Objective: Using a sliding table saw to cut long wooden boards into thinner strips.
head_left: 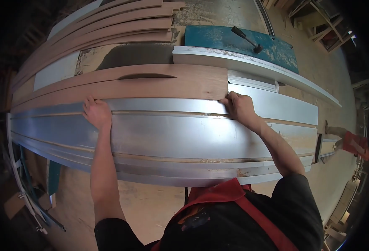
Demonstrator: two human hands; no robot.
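Note:
A long, pale reddish wooden board (193,83) lies flat on the metal saw table (172,134). Within its width a dark, curved saw blade (147,76) shows above the wood. My left hand (96,112) is closed at the board's near edge, fingers curled over it and palm side down by the metal. At the right end, my right hand (239,108) is closed on the board's near corner, its fingertips partly hidden. The board's right end is square and stops just beside that hand.
Behind the board runs a long metal fence (234,65), with a teal plate (276,54) and a black-handled lever (245,37) beyond it. Several wooden strips (130,25) lie at the far left. A person's red garment (354,144) shows at the right.

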